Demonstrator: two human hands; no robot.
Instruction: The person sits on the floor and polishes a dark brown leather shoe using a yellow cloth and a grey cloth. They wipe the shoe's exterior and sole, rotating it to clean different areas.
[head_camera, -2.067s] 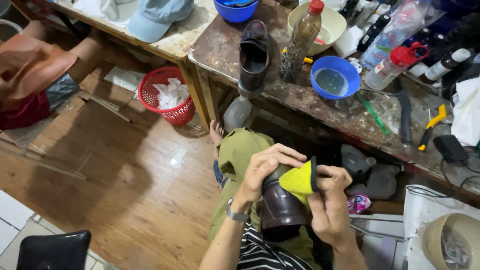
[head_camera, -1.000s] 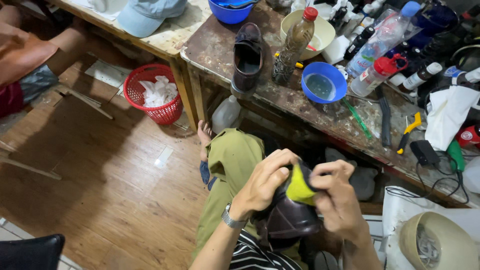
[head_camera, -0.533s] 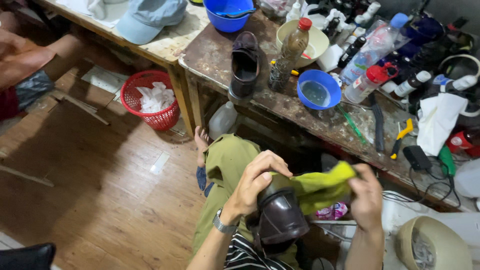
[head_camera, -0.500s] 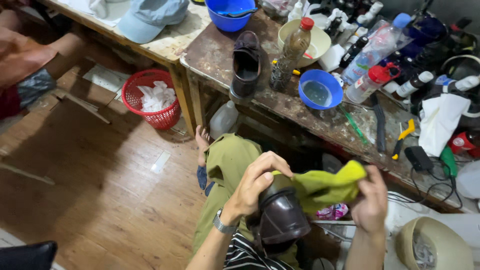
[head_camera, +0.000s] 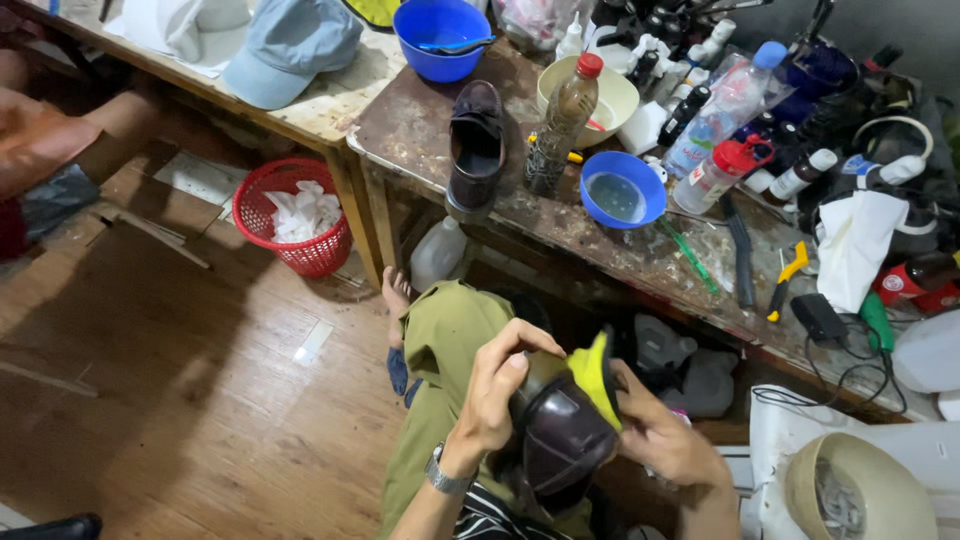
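Near the middle, low in view, the left hand (head_camera: 497, 395) grips a dark brown shoe (head_camera: 562, 440) (held over the lap). Just right, the right hand (head_camera: 668, 440) presses a yellow cloth (head_camera: 597, 373) against it, fingers closed.

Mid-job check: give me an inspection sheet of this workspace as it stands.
Surface: stained workbench, crowded.
Job's things: dark shoe on the lap, yellow cloth pressed to it.
Clutter: second shoe, brown bottle, two blue bowls, caps, spray bottles, tools.
Hands: left hand steadies the shoe; right hand holds the cloth.
Cables: black cord at the bench's right end.
Surroundings: wooden floor, red basket with paper, another person's legs at left.
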